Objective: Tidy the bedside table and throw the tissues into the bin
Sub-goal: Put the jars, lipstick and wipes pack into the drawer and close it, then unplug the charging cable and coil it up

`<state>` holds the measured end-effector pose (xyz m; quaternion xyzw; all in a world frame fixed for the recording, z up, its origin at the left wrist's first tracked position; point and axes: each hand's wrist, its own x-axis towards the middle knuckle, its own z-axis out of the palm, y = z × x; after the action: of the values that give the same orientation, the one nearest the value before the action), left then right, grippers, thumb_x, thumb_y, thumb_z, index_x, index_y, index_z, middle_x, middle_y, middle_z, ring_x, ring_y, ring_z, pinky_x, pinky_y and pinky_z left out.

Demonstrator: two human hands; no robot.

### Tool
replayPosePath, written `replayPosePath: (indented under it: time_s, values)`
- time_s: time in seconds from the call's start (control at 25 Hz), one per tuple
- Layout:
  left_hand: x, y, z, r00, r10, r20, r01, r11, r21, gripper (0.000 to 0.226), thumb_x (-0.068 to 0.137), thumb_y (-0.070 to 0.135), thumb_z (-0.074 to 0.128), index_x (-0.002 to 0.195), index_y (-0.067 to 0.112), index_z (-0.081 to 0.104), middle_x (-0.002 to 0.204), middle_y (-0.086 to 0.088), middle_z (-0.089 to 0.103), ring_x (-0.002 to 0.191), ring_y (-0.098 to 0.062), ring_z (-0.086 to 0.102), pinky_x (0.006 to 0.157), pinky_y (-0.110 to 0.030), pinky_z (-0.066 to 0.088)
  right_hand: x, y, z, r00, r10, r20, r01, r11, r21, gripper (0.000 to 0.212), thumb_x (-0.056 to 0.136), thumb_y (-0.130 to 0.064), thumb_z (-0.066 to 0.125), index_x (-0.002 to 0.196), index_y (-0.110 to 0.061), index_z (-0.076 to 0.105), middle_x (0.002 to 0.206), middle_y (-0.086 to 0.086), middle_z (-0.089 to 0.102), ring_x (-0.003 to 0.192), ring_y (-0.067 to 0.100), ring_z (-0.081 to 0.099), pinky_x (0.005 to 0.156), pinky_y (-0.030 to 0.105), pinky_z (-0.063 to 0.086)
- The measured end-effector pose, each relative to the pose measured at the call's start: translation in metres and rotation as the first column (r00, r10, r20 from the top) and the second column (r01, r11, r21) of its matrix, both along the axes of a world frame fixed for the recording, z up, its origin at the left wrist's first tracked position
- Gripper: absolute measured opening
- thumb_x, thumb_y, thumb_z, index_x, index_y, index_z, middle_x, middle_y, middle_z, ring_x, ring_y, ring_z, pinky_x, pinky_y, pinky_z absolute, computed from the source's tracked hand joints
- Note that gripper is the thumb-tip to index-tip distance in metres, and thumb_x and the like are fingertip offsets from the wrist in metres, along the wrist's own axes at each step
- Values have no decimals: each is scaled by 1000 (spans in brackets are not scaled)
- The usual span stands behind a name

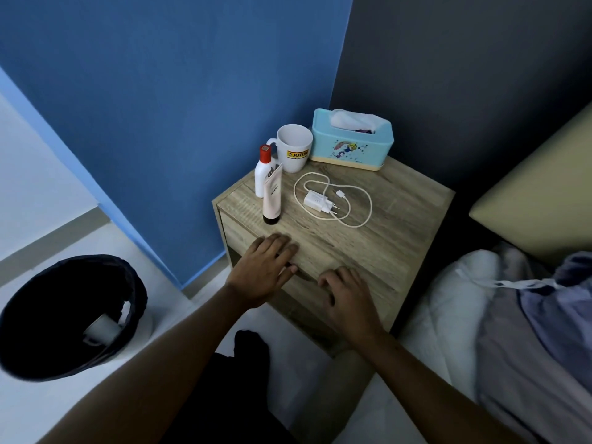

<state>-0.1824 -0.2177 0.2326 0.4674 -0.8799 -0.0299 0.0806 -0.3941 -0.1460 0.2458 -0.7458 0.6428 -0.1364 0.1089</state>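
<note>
Looked basically done tbh: left hand flat with straight fingers, right hand loosely curled on nothing, both at the counter's front edge mid-frame, something white already in the bin lower left, so next was probably just a final check.

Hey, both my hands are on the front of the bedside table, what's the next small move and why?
Probably just lift the left hand and right hand off the bedside table. No loose tissues show on top, the mug, bottle, tube, tissue box and charger sit in order, and something white already lies in the bin.
</note>
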Motion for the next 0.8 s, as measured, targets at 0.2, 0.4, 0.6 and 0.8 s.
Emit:
replayPosePath:
  time_s: [0.2,0.4,0.6,0.8]
  values:
    - [0,0,0,1000,0,0,0,1000,-8,54,101,51,22,146,22,33,151,-9,40,141,-25,33,116,-46,29,0,0,-3,1000,0,5,0,1000,-28,32,73,-7,63,96,-28,54,98,-4,54,96,20,51,80,34,41]
    - [0,0,0,1000,-1,-5,1,1000,-22,54,101,52,23,145,23,33,150,-9,41,141,-24,34,115,-46,30,-6,-9,10,957,-45,286,25,997,74,19,80,-20,65,96,-28,59,95,-7,57,89,13,56,77,32,50]
    - [-2,0,0,1000,3,-29,-4,1000,-26,53,101,52,26,144,22,36,147,-9,43,139,-25,37,113,-47,32,-24,-73,30,930,-131,342,164,984,-70,16,86,-15,63,101,-20,67,101,1,61,91,17,59,78,31,52]
    - [-7,-2,8,999,11,-52,-12,1000,-11,55,100,54,24,141,21,41,142,-8,47,134,-24,41,109,-47,37,-40,-124,33,985,-149,90,150,989,-2,24,85,-15,68,109,-18,71,109,10,61,103,25,57,87,36,52]
